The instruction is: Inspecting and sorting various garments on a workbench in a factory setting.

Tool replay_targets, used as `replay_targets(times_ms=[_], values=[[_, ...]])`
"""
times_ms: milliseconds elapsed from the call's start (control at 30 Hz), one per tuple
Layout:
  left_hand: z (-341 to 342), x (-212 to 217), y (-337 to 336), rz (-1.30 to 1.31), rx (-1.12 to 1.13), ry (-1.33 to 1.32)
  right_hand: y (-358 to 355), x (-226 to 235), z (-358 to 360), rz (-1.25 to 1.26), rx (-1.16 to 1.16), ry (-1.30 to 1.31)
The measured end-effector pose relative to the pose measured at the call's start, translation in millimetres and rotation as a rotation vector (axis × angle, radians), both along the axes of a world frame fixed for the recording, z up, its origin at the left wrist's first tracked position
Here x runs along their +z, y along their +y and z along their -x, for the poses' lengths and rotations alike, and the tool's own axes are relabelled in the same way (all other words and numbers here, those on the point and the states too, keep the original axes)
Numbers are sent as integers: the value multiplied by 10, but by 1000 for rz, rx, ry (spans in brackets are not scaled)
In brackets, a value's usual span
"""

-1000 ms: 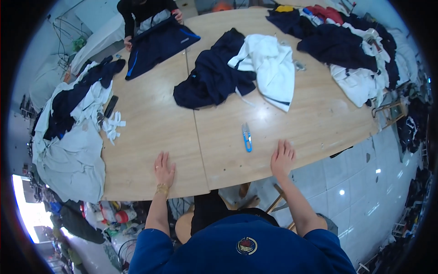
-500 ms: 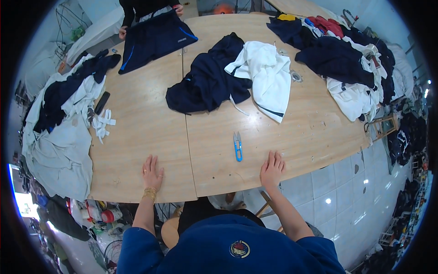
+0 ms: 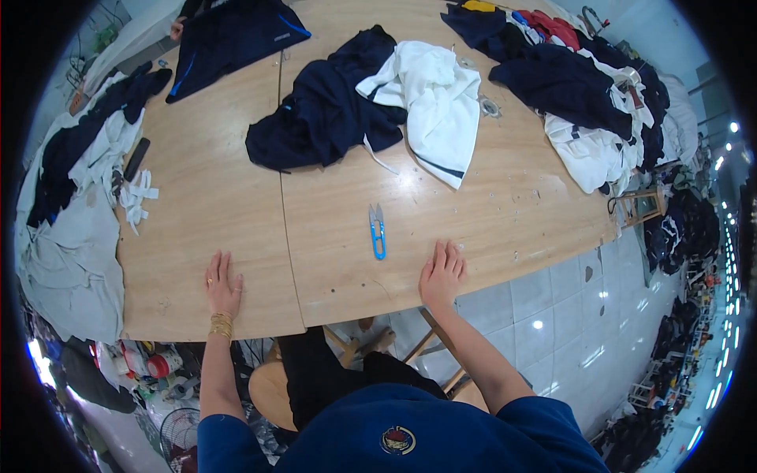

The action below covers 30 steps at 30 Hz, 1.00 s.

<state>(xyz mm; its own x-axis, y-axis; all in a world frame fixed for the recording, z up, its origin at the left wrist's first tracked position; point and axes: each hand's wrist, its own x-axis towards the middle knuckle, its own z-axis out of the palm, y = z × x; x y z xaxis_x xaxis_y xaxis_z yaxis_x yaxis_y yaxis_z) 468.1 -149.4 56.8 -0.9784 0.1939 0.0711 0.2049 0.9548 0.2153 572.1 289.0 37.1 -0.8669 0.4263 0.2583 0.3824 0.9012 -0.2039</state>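
Note:
My left hand [image 3: 224,285] lies flat on the wooden table [image 3: 197,181] near its front edge, fingers stretched out and nothing held. Also flat near that edge, my right hand [image 3: 443,274] has its fingers extended and holds nothing. Between the hands, a little farther in, rest blue-handled thread snips [image 3: 378,233]; the right hand is closest to them, without contact. Beyond the snips lie a crumpled navy garment [image 3: 331,110] and a white garment [image 3: 435,102] with a dark edge, which touch each other.
Navy and pale garments [image 3: 79,244] are heaped at the left edge, beside white strips [image 3: 139,200] and a dark oblong object [image 3: 136,158]. Another pile [image 3: 576,94] covers the far right. Across the table, a person's hand [image 3: 177,28] holds a navy piece [image 3: 236,43]. A stool [image 3: 272,394] stands below.
The whole view has shifted, so the table and garments sit higher and farther left in the picture. Both my hands remain flat on the table; the snips lie where they were.

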Motion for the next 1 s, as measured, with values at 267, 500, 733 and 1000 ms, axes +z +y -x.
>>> replay_targets(times_ms=[267,500,733,1000], values=[[10,-68,-23,10,-4,9,-10,-59,20,-44,-1,-7],[32,-66,-23,9,-15,46,32,-55,52,-32,36,32],[34,-65,-58,-40,-66,55,1,-31,26,-41,7,1],[-52,25,9,-5,-62,14,-27,63,-31,36,-78,8]])
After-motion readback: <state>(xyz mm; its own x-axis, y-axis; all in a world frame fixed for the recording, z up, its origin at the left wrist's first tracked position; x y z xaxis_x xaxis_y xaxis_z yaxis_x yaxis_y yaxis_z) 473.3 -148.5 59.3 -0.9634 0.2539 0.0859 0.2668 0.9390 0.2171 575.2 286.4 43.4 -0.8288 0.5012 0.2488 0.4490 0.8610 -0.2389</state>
